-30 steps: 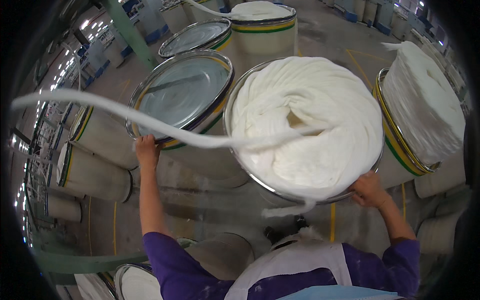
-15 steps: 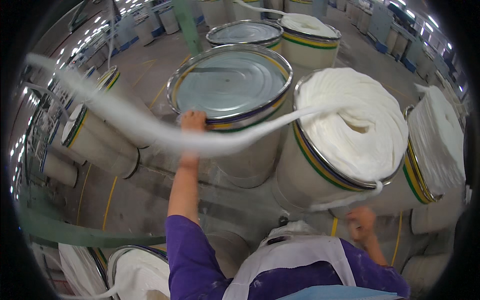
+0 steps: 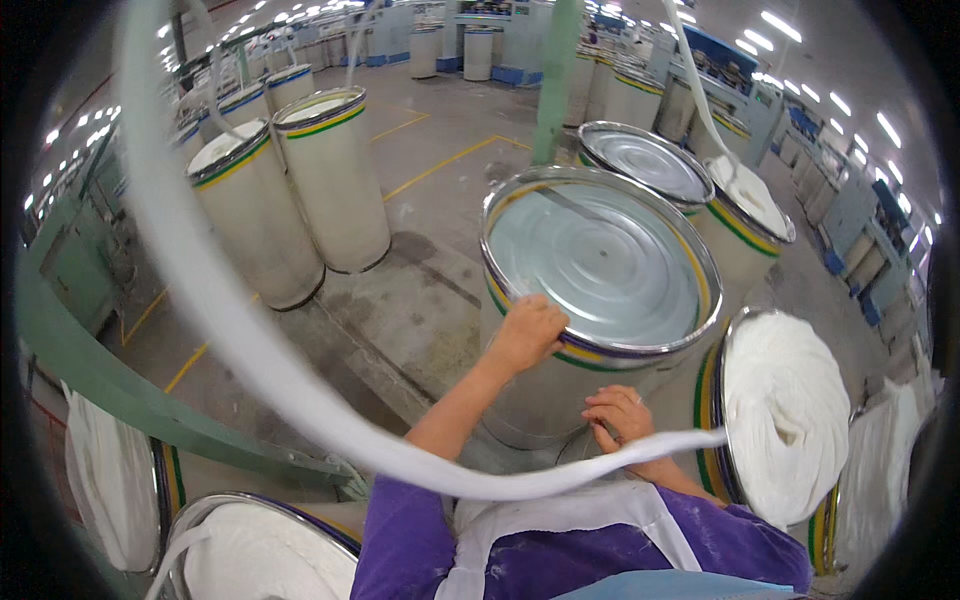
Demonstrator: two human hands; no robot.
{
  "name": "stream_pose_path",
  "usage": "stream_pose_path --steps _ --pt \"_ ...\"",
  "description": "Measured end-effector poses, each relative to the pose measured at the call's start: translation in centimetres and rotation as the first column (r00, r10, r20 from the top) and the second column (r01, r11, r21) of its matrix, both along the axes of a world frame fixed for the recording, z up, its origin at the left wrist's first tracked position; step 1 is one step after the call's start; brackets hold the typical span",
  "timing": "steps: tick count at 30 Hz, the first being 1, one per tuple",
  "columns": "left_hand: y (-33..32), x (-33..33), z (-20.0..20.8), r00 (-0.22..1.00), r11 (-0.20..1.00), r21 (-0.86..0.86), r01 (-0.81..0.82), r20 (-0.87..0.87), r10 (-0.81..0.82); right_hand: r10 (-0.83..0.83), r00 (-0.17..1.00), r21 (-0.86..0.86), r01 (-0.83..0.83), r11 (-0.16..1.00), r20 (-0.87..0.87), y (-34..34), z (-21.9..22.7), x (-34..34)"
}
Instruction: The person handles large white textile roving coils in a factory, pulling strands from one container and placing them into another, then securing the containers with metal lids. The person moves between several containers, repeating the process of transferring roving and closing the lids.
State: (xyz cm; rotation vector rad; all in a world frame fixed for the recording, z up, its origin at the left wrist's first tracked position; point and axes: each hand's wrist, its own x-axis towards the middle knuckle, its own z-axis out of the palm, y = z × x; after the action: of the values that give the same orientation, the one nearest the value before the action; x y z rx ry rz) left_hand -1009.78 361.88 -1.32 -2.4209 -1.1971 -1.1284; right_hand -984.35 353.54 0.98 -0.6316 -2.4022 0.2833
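Head view, looking down: white sliver strand point(image 3: 300, 400) crosses the person's chest, its far end cut off at the top edge; right hand point(image 3: 622, 415) pinches it against the empty metal can point(image 3: 600, 265)'s side wall, fingertips hard to make out; left hand point(image 3: 528, 332) grips the can's near rim; full can point(image 3: 785, 415) just right.

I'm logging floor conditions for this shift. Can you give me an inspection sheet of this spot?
Surface: grey concrete floor with yellow lines.
Job's things: empty metal-bottomed can; white fibre strand crossing in front.
Clutter: full cans of white fibre close around.
Hands: left hand grips the empty can's rim; right hand at the strand by the can's side.
Cables: nothing seen.
Surroundings: green post, rows of cans, ceiling lights.
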Motion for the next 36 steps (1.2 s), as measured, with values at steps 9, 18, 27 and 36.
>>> stream_pose_path --steps 9,18,27,36 --pt "6.5 -12.5 2.0 0.961 0.962 -0.089 0.258 -0.078 -0.265 -0.452 0.871 0.009 0.459 0.888 0.194 6.2 3.2 -10.5" --pt "16.8 -15.8 2.3 0.839 0.881 -0.333 0.336 -0.319 -0.441 -0.550 0.656 0.058 0.614 0.787 0.516 11.4 2.5 -13.5" --pt "26.9 -14.6 0.8 0.862 0.871 -0.214 0.443 -0.167 -0.479 -0.613 0.639 0.140 0.630 0.764 0.465 20.4 0.5 -11.2" --pt "45.4 -5.8 -0.8 0.923 0.918 -0.102 0.383 0.006 -0.385 -0.627 0.595 0.165 0.646 0.746 0.503 43.3 0.0 -1.3"
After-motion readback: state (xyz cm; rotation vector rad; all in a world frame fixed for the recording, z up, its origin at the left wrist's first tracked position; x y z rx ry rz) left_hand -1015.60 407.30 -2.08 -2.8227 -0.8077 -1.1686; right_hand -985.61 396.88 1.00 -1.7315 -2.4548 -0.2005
